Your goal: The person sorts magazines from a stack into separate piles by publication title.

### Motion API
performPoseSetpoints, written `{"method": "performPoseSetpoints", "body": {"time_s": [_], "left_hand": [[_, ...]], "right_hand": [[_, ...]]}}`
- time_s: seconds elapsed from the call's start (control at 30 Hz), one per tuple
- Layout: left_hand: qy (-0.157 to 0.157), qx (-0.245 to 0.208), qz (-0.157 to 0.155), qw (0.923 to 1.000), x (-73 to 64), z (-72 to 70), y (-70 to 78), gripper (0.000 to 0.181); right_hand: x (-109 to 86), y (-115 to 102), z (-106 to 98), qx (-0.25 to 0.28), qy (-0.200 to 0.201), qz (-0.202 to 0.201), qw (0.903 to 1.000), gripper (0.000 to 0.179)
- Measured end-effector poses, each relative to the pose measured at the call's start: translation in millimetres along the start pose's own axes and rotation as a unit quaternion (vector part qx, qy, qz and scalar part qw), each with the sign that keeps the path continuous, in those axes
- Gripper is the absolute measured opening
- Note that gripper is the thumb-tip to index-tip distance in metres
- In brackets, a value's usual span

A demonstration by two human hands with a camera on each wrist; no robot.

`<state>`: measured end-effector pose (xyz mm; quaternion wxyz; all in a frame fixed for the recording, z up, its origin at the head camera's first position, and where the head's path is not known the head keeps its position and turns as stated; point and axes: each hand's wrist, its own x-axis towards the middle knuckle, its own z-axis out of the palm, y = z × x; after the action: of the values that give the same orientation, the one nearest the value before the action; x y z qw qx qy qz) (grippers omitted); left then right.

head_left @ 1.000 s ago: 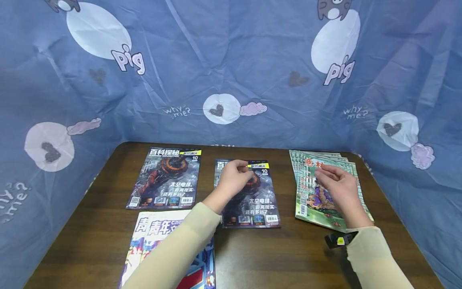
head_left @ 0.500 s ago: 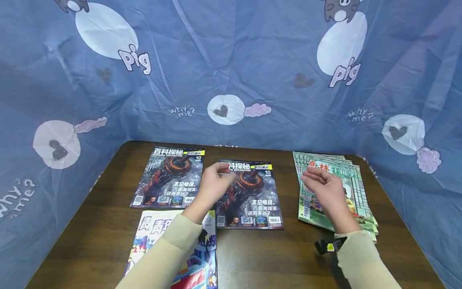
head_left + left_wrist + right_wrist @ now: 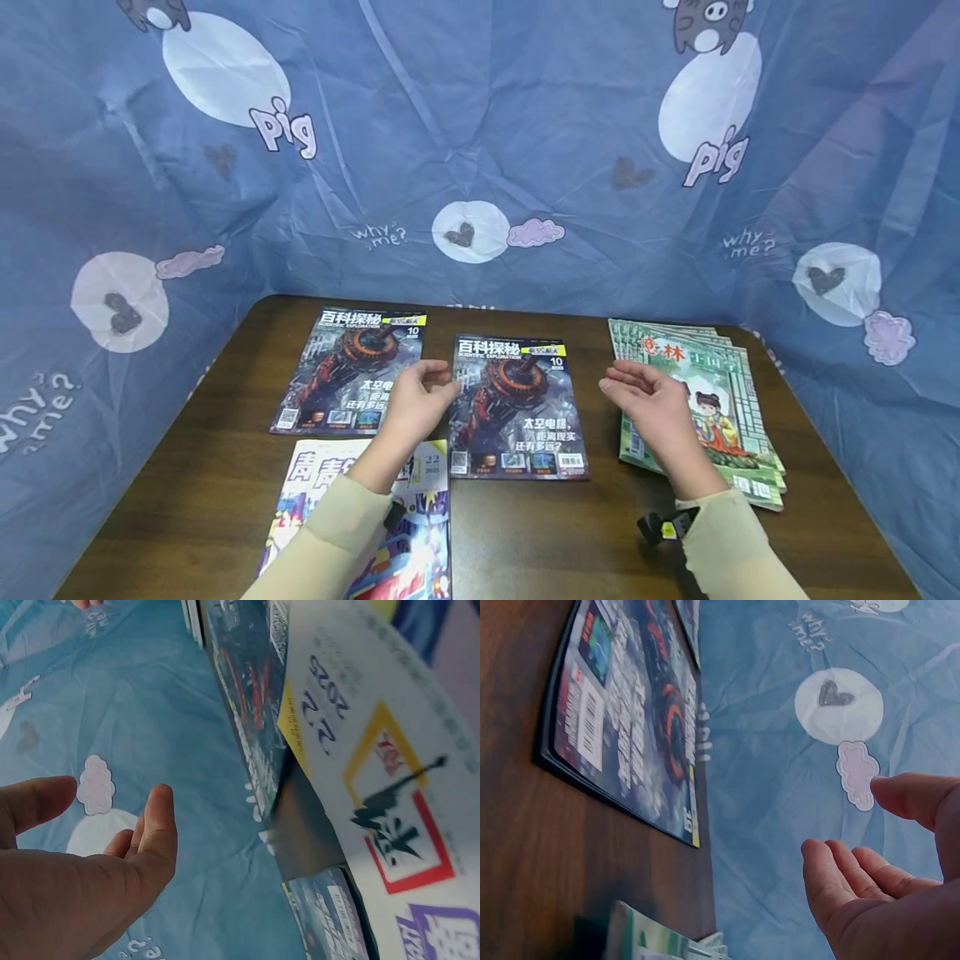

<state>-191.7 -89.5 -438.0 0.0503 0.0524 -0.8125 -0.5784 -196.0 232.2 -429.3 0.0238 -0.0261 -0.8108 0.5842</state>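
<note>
In the head view my left hand (image 3: 416, 403) hovers between two dark magazines with a space-elevator cover, its fingers relaxed and holding nothing. One such magazine, the left one (image 3: 330, 375), lies at the back left; the middle one (image 3: 517, 408) lies beside it. Below that hand, magazines with a white and purple title (image 3: 435, 492) overlap at the front left, partly covered by my forearm. My right hand (image 3: 651, 405) is over the left side of a fanned stack of green magazines (image 3: 738, 417), fingers loosely bent and nothing between them. Both wrist views show thumb and fingers apart.
The magazines lie on a dark wooden table (image 3: 555, 542). A blue printed cloth (image 3: 480, 125) hangs behind the table and along its sides. A small black device (image 3: 660, 527) is strapped to my right wrist.
Both hands have drawn left and toward me, the left off the middle magazine, the right toward the green stack's left edge. The head view has shifted slightly; the magazines keep their places.
</note>
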Motion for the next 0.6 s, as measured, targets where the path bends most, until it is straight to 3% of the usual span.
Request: {"method": "performPoseSetpoints", "body": {"time_s": [0.27, 0.6], "left_hand": [[0.0, -0.009, -0.005, 0.9999, -4.7, -4.6, -5.4, 0.041], [0.003, 0.021, -0.009, 0.9997, 1.5, -7.9, -6.6, 0.04]], "right_hand": [[-4.8, 1, 7, 0.009, -0.004, 0.002, 1.0, 0.05], [-9.9, 4, 18, 0.019, -0.018, -0.001, 0.9997, 0.049]]}}
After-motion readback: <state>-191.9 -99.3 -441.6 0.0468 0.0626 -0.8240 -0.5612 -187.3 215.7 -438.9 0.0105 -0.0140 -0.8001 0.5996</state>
